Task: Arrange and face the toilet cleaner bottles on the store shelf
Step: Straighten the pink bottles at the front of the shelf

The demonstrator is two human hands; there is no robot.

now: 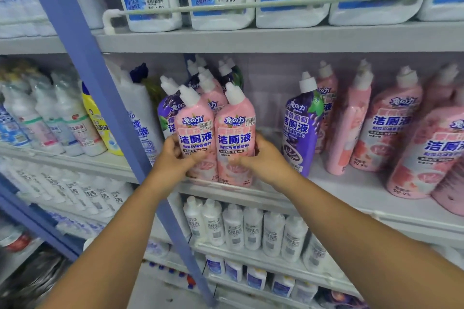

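We find two pink toilet cleaner bottles standing side by side at the front edge of the middle shelf [339, 184], labels facing out and touching along their flanks. The left pink bottle [197, 133] is in the grip of the left hand [173, 158], whose fingers curl round its outer side with the thumb across the lower label. The right pink bottle [236, 138] is grasped likewise by the right hand [266, 160]. Both bases sit just at the shelf lip.

Behind them we note more pink and purple bottles packed close, one purple bottle [168, 108] directly at the left rear. To the right lies an open stretch of shelf, then a lone purple bottle [301, 125] standing upright, and beyond it a group of pink bottles [386, 128] leaning at various angles. A blue upright post [100, 98] crosses just left of the left hand, limiting room on that side.
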